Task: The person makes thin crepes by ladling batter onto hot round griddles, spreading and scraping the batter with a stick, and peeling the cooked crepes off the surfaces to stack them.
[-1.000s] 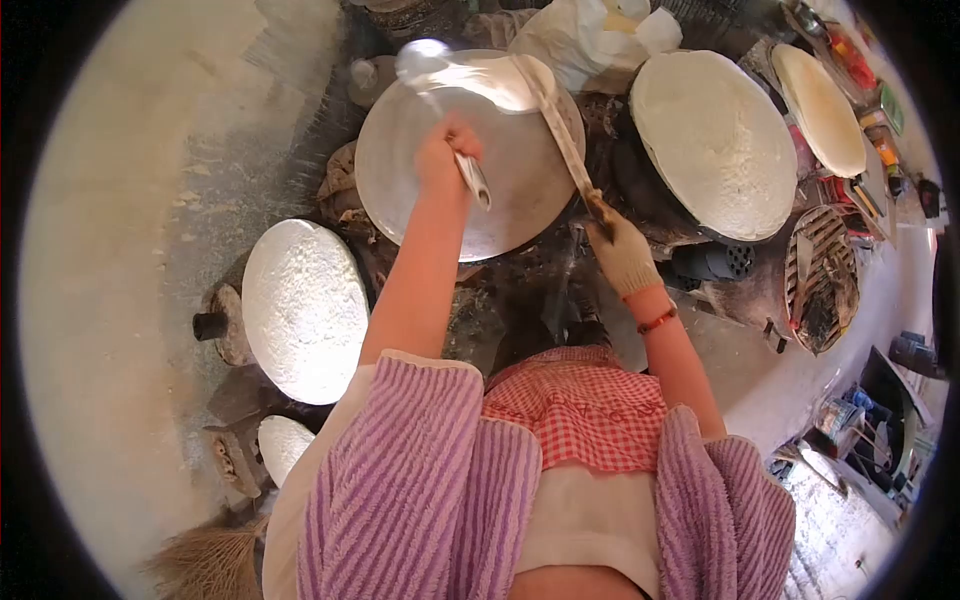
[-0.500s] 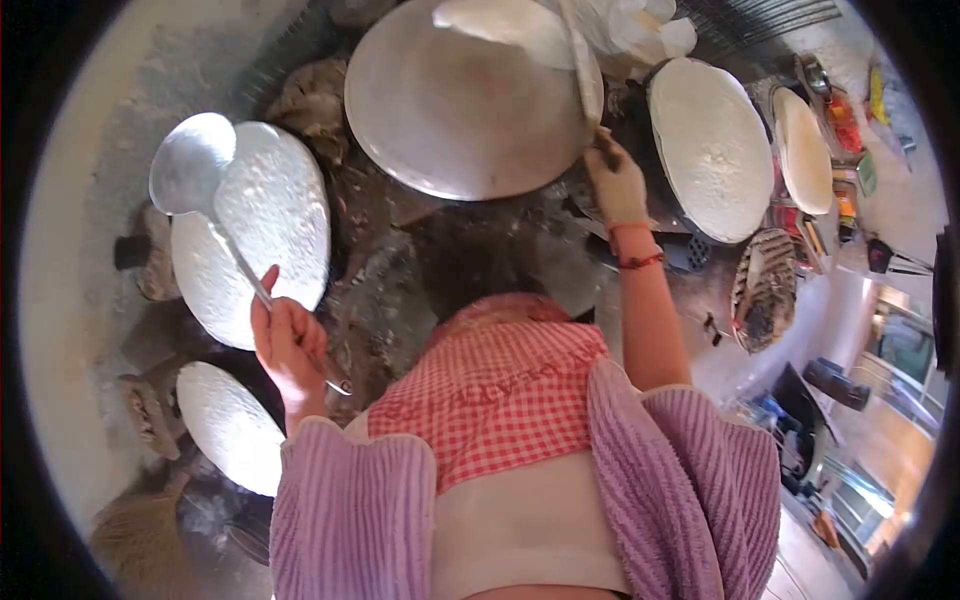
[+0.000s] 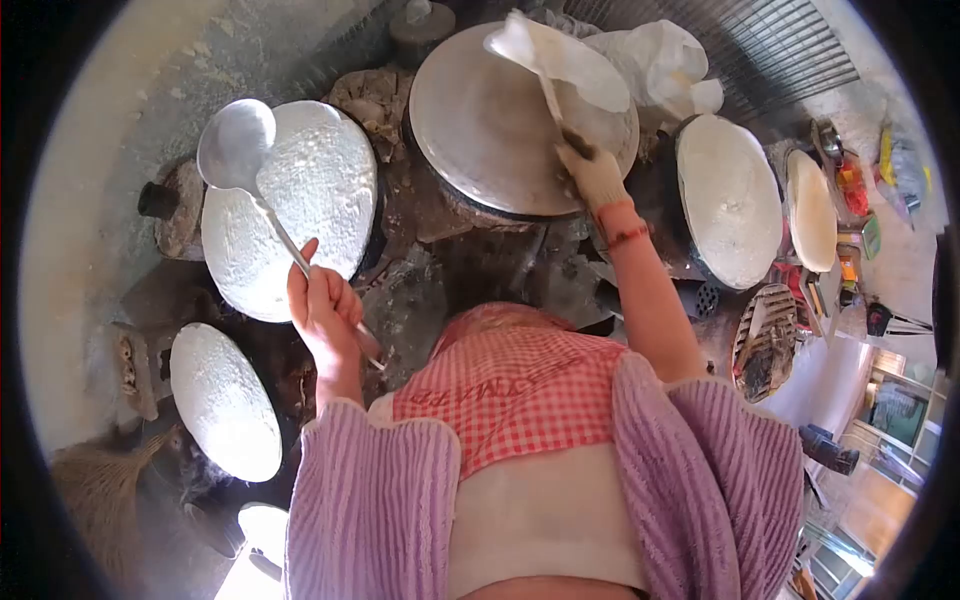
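Note:
My left hand [image 3: 325, 310] is wrapped around the handle of a large metal ladle [image 3: 236, 145]. The ladle's bowl hangs over the upper-left edge of a round griddle covered in bumpy white batter [image 3: 310, 210]. Gloved, my right hand [image 3: 590, 170] grips the dark end of a long, flat, pale spreader [image 3: 545, 85]. Its far end is whitish and lies over a grey round griddle [image 3: 480, 130] in front of me. On the right part of that griddle is a white patch of batter [image 3: 598, 82].
Other round griddles with white layers stand at lower left [image 3: 225, 400] and right [image 3: 730, 200]. A pale flatbread stack [image 3: 810, 210] lies farther right, near jars and packets. White plastic bags [image 3: 665, 65] and a wire rack [image 3: 740, 45] are behind. A straw broom [image 3: 100, 500] is at lower left.
The view has shifted, so the griddles sit lower and farther right. The spreader has swung from upright at the griddle's right edge to a leftward slant across it. Both hands keep their hold.

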Demonstrator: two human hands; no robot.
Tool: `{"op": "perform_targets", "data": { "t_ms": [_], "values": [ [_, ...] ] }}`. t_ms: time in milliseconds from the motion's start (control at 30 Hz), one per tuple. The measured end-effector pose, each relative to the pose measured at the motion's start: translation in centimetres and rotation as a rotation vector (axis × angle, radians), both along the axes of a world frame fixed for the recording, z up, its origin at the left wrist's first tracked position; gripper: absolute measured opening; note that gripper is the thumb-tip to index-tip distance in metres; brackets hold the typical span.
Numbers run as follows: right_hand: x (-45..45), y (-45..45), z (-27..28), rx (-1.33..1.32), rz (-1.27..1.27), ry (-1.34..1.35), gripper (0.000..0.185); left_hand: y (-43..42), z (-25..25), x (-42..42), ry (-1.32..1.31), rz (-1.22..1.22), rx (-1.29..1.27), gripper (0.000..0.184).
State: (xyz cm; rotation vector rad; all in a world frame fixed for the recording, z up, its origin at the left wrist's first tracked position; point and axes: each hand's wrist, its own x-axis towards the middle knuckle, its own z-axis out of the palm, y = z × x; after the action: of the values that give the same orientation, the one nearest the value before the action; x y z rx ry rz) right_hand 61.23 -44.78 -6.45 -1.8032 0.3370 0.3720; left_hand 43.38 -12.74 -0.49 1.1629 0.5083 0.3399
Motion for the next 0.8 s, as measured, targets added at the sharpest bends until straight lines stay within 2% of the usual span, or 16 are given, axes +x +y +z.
{"op": "perform_targets", "data": {
  "t_ms": [133,167,233,333,367,433,533,600,700,800],
  "values": [
    [-0.4,-3.5,2.4,-0.036,0.095,-0.024,0.046,-1.2,1.2,-0.4,-0.026,0.121,-0.051,0.032],
    [-1.2,-5.1,3.7,-0.017,0.037,-0.02,0.046,-1.3,1.4,-0.3,-0.059,0.134,-0.056,0.032],
    [-0.2,-9.8,0.8,-0.004,-0.126,-0.009,0.046,-2.2,1.6,-0.6,-0.035,0.173,-0.026,0.032],
    [3.1,-7.6,-2.3,0.224,0.02,-0.159,0.045,-4.2,1.8,-0.3,0.002,0.214,0.003,0.031],
    [3.1,-6.2,-2.6,0.171,0.089,-0.092,0.045,-4.7,1.8,-0.4,0.0,0.214,-0.005,0.031],
    [3.4,-3.1,0.6,0.046,0.24,0.011,0.045,-5.8,2.1,-0.2,-0.032,0.219,-0.044,0.031],
    [2.7,-5.2,2.6,-0.047,0.384,-0.046,0.046,-7.3,3.5,-0.4,-0.095,0.255,-0.053,0.03],
    [3.3,-10.0,0.5,-0.017,0.336,-0.221,0.046,-8.0,4.5,-0.7,-0.085,0.327,-0.028,0.03],
    [6.2,-12.3,1.7,0.105,0.061,0.015,0.044,-8.8,3.6,-2.0,-0.067,0.369,0.025,0.03],
    [8.5,-8.0,0.1,-0.025,0.416,-0.128,0.045,-10.1,3.9,-2.5,-0.043,0.411,-0.005,0.029]
  ]
}}
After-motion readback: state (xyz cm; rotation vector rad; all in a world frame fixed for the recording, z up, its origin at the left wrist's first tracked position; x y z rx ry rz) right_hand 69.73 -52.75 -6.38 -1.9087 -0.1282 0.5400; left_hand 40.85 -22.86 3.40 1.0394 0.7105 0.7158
